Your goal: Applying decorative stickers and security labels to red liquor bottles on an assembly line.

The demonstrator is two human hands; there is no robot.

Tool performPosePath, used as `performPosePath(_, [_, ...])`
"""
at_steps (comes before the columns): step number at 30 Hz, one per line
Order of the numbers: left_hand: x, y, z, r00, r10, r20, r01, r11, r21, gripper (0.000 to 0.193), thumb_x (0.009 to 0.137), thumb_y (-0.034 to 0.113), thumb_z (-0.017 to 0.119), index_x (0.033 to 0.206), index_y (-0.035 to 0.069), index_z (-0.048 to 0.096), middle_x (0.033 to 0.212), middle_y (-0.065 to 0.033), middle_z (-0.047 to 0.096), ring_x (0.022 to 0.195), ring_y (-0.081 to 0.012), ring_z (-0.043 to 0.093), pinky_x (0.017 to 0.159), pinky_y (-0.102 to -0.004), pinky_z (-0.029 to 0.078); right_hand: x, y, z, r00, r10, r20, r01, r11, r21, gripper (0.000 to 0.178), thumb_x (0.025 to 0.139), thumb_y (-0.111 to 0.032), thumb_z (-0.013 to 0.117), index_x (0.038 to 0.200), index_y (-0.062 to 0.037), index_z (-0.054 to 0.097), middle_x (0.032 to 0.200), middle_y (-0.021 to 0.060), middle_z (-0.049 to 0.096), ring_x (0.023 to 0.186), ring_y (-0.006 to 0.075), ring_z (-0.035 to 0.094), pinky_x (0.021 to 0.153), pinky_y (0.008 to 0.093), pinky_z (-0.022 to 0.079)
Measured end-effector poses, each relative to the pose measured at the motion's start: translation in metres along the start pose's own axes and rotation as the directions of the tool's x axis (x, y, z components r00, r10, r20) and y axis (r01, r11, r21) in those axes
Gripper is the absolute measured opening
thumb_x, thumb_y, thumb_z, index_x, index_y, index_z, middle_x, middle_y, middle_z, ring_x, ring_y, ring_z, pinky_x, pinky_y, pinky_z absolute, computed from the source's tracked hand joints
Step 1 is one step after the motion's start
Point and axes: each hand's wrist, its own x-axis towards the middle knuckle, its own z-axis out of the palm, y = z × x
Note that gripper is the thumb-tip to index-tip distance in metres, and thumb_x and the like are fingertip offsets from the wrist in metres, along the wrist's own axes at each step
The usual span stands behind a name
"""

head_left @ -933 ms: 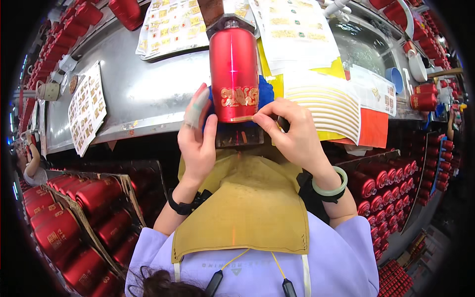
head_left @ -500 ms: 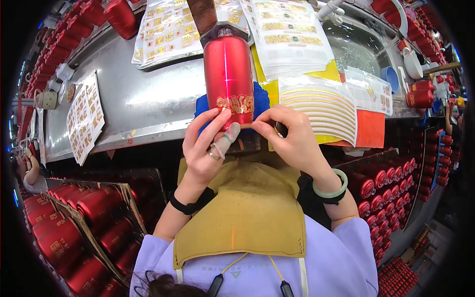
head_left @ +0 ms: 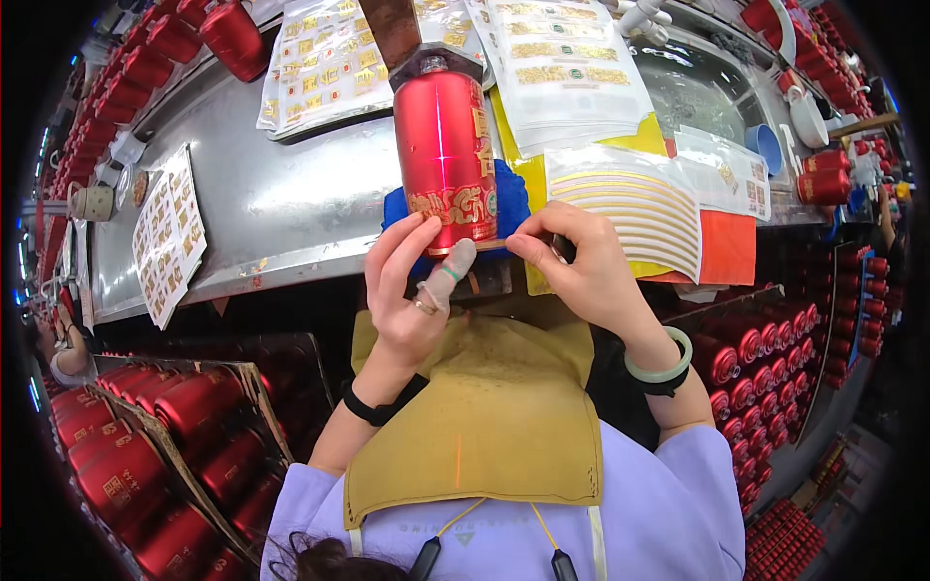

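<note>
A glossy red bottle (head_left: 441, 136) with gold ornament near its base lies with its neck away from me, over a blue cloth (head_left: 513, 198). My left hand (head_left: 412, 290) steadies the base end, fingertips on the ornament. A whitish finger cot covers one digit, which presses at the bottom rim. From that rim a thin gold strip (head_left: 494, 244) runs to the right. Its end is pinched between the thumb and forefinger of my right hand (head_left: 576, 257). A dark bracket (head_left: 434, 60) surrounds the bottle's neck.
A sheet of curved gold strips (head_left: 625, 213) lies right of the bottle. Gold sticker sheets (head_left: 325, 68) are behind it, with another sticker sheet (head_left: 170, 232) at the left edge. A water basin (head_left: 693, 87) is far right. Racks of red bottles (head_left: 126, 474) stand below on both sides.
The bottle has turned about its length, so gold characters now show on its right side and the base ornament has shifted. My right hand has moved slightly right, still pinching.
</note>
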Motion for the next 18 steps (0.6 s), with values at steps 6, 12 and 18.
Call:
performPosePath(6, [-0.021,-0.016,0.011,0.97,-0.222,-0.098,0.186,0.939,-0.288,0.033,0.082,-0.015,0.077,0.113,-0.005,0.072,0.121,-0.0169,0.069,0.113,-0.0308,0.068,0.095,-0.0386,0.059,0.0,-0.006,-0.001,1.0,-0.01,0.009,0.01,1.0,0.015,0.015,0.092,-0.013,0.076,0.09,0.0012,0.072,0.075,0.008,0.062,0.067,0.0181,0.054,0.064,0.0326,0.043])
performPosePath(12, [-0.02,-0.015,0.011,0.985,-0.135,-0.112,0.117,0.981,-0.155,0.04,0.083,-0.013,0.078,0.121,-0.002,0.07,0.124,-0.0175,0.067,0.115,-0.0316,0.067,0.097,-0.0385,0.058,0.0,0.003,0.001,0.998,-0.058,-0.034,0.059,0.998,0.038,0.015,0.091,-0.012,0.076,0.09,0.0016,0.071,0.075,0.0083,0.062,0.066,0.0176,0.054,0.062,0.0325,0.042])
performPosePath(18, [-0.015,-0.001,0.01,0.996,0.003,-0.093,0.006,0.995,0.095,0.035,0.084,-0.005,0.081,0.115,0.008,0.075,0.13,-0.0146,0.059,0.119,-0.0316,0.06,0.096,-0.0406,0.055,0.002,0.004,0.0,1.0,-0.002,0.003,0.002,1.0,-0.03,0.018,0.091,-0.014,0.076,0.09,0.0025,0.071,0.079,0.0137,0.067,0.069,0.0257,0.062,0.066,0.0363,0.049])
